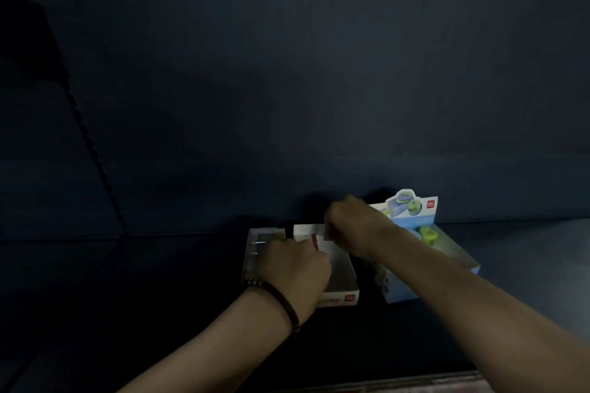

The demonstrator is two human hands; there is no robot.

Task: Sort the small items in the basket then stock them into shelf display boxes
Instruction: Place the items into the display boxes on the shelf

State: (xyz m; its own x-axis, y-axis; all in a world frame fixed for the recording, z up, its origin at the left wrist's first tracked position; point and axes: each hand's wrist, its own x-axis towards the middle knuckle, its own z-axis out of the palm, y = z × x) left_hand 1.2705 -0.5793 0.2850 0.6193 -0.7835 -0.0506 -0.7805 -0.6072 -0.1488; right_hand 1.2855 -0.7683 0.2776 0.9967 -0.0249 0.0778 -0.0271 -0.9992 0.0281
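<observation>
- Dark blue shelf floor [159, 281] meets a dark blue back wall [287, 73]; the light is dim and fine detail is lost
- White display box [343, 277] sits near the back wall, with a small red logo patch [348, 298] on its front lip; the lettering is too blurred to read
- Blue display box [399, 293] stands just beside it on the right, and its upright header card [412, 204] carries a red logo square [430, 203], also unreadable
- Green items [427, 234] lie inside the blue box
- Left hand [293, 268], a dark beaded bracelet [281, 300] at the wrist, hovers knuckles-up over the white box; its fingers curl under and their tips are hidden, so I cannot tell if they hold anything
- Right hand [354, 226] reaches to the rear of the white box, fingers bunched together and pinching a white and red card [314, 238] at its upper edge
- Open shelf floor stretches wide to the left of the boxes and also to the right of the blue box
</observation>
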